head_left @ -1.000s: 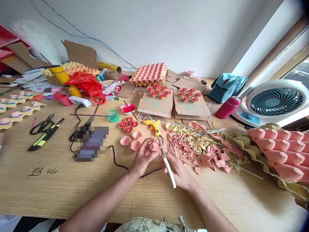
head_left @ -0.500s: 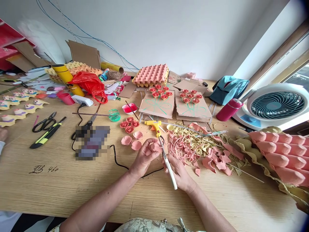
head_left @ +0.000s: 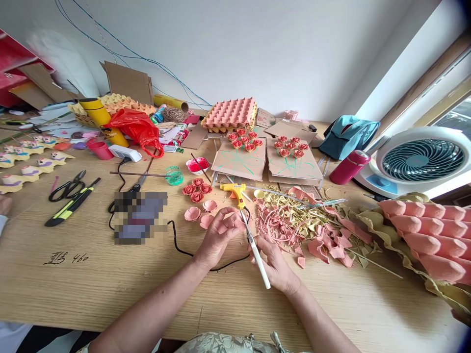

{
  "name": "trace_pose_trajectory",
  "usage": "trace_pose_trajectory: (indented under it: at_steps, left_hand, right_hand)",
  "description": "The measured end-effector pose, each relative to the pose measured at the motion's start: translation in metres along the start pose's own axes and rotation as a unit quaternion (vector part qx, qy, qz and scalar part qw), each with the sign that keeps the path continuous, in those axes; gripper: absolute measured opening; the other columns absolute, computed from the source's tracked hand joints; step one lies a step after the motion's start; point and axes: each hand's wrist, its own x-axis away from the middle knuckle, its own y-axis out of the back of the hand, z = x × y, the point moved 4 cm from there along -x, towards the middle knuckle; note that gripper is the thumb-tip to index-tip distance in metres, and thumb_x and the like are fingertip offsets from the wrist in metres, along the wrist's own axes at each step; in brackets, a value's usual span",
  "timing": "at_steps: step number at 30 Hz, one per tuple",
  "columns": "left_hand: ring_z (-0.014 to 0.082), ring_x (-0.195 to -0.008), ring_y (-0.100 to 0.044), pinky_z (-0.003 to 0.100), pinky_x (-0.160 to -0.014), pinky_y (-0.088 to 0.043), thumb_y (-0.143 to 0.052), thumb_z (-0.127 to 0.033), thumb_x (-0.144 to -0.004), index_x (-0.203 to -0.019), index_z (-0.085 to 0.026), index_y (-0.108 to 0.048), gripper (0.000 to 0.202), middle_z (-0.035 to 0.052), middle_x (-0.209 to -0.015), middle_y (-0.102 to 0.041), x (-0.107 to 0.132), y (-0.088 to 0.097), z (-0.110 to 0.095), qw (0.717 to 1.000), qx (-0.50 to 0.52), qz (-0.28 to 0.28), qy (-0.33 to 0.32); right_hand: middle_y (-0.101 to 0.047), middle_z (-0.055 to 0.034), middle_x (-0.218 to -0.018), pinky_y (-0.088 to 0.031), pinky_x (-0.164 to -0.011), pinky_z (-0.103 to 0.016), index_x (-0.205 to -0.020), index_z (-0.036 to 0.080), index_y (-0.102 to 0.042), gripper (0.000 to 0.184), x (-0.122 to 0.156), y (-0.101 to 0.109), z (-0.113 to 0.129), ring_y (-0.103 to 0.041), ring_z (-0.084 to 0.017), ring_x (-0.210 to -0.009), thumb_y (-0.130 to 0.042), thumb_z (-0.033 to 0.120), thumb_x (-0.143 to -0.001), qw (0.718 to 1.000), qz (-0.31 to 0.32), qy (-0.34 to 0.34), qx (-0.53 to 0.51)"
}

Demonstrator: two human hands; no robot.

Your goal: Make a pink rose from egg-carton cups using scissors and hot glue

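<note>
In front of me, my left hand (head_left: 218,240) pinches a small pink piece of egg carton (head_left: 231,220) that its fingers largely cover. My right hand (head_left: 272,262) is closed on white-handled scissors (head_left: 259,261), their blades pointing up and away beside that piece. Just past my left fingers lie several pink carton cups (head_left: 192,214), with several red-painted paper roses (head_left: 197,196) behind them. A yellow glue gun (head_left: 234,188) rests beyond the blade tips, its black cord (head_left: 181,250) running under my left hand.
Pink and tan carton scraps (head_left: 290,225) are heaped right of my hands, beside stacked egg trays (head_left: 423,225). Behind stand two cardboard panels (head_left: 239,164) bearing red roses. A fan (head_left: 415,159) and pink bottle (head_left: 349,166) are far right; black scissors (head_left: 68,189) and a cutter (head_left: 71,203) lie left.
My left hand has shifted slightly left and up and turned, so its fingers cover more of the pink piece and one cup behind. The right hand and scissors have barely moved.
</note>
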Motion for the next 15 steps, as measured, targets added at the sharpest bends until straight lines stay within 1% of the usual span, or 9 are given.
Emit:
trace_pose_trajectory:
  at_steps: [3,7,9,12,15]
  left_hand:
    - [0.0125,-0.083,-0.061,0.029,-0.09,-0.046,-0.083,-0.02,-0.071,-0.11,-0.026,-0.064,0.044,-0.0044,-0.081,-0.065,-0.001,0.002,-0.001,1.0,-0.005,-0.011,0.001]
    - [0.014,-0.091,-0.061,0.029,-0.092,-0.045,-0.084,-0.02,-0.069,-0.11,-0.026,-0.065,0.045,-0.0012,-0.094,-0.067,-0.002,0.006,-0.001,1.0,-0.01,-0.021,-0.003]
    - [0.0146,-0.093,-0.062,0.029,-0.092,-0.045,-0.084,-0.021,-0.07,-0.11,-0.026,-0.065,0.045,-0.0012,-0.093,-0.067,-0.003,0.006,-0.001,1.0,-0.014,-0.016,-0.003]
    - [0.0138,-0.091,-0.062,0.028,-0.091,-0.046,-0.084,-0.022,-0.071,-0.11,-0.026,-0.065,0.044,-0.0026,-0.088,-0.064,-0.002,0.005,-0.001,1.0,-0.019,-0.003,-0.007]
    - [0.0134,-0.089,-0.062,0.029,-0.09,-0.048,-0.083,-0.021,-0.074,-0.11,-0.026,-0.066,0.041,-0.0023,-0.088,-0.063,0.0,0.001,0.002,0.999,-0.033,0.012,-0.01]
  right_hand:
    - [-0.057,-0.0023,-0.075,-0.041,-0.071,-0.033,-0.076,0.021,-0.052,0.033,0.001,0.0,-0.001,-0.049,-0.019,-0.075,-0.046,0.048,-0.096,1.0,0.0,-0.007,-0.001]
    - [-0.057,-0.0016,-0.073,-0.041,-0.069,-0.032,-0.074,0.021,-0.053,0.031,0.002,0.0,-0.004,-0.049,-0.018,-0.072,-0.051,0.044,-0.095,1.0,0.004,-0.019,-0.009]
    - [-0.057,-0.0011,-0.073,-0.04,-0.068,-0.031,-0.075,0.021,-0.055,0.031,0.002,0.0,-0.006,-0.049,-0.017,-0.07,-0.055,0.045,-0.094,0.999,-0.002,-0.029,-0.029]
    - [-0.056,-0.0005,-0.074,-0.041,-0.067,-0.03,-0.078,0.021,-0.056,0.032,0.0,0.002,-0.011,-0.049,-0.016,-0.069,-0.058,0.049,-0.092,0.993,-0.036,-0.063,-0.096]
    - [-0.058,-0.0009,-0.079,-0.044,-0.068,-0.03,-0.087,0.022,-0.057,0.035,-0.003,0.002,-0.013,-0.052,-0.017,-0.072,-0.065,0.055,-0.086,0.973,-0.08,-0.089,-0.199]
